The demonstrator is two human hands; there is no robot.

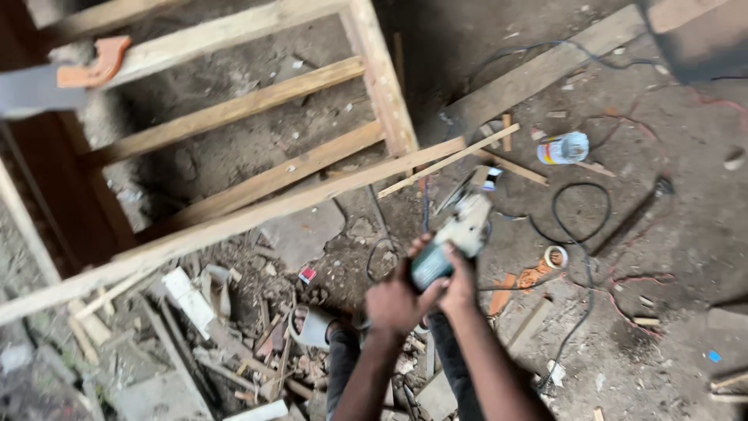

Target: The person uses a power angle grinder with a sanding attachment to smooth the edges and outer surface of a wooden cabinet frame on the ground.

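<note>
Gripping a power tool (456, 234), seemingly a grinder, both left hand (395, 302) and right hand (460, 287) clamp its body.

A rough building site or makeshift carpentry yard: a frame of pale sawn timber battens (257, 117) lies on a bare dirt floor (662, 234) strewn with broken wood offcuts and rubble (226, 335), black power cables (580, 234) snaking across the ground.

Both hands gripping power tool (456, 234): left hand (396, 300) wrapping teal handle, right hand (460, 284) clasping beside it. Black cord (580, 234) lying looped on dirt floor (686, 234); wooden frame (257, 132) leaning ahead.
</note>
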